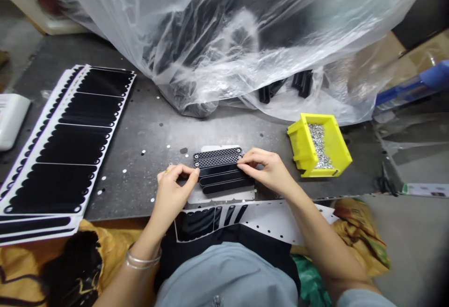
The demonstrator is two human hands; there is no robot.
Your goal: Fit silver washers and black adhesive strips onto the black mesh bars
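A short stack of narrow black bars lies side by side on a pale plate (220,199) in front of me. The two far patterned bars (217,156) show a crisscross surface and a small ring at each end. Nearer to me are plain black bars (226,186) with smooth faces. My left hand (176,183) pinches the left end of a black strip (220,170), thumb against forefinger. At its right end, my right hand (264,169) pinches too, fingertips over the edge of the row. The fingertips partly cover both ends of this strip.
A yellow bin (338,150) of small shiny metal pieces stands to the right. Sheets of black stickers (84,124) lie at left, another sheet (280,218) across my lap. Clear plastic (224,59) hangs over the back. Scissors (386,183) rest near the right edge.
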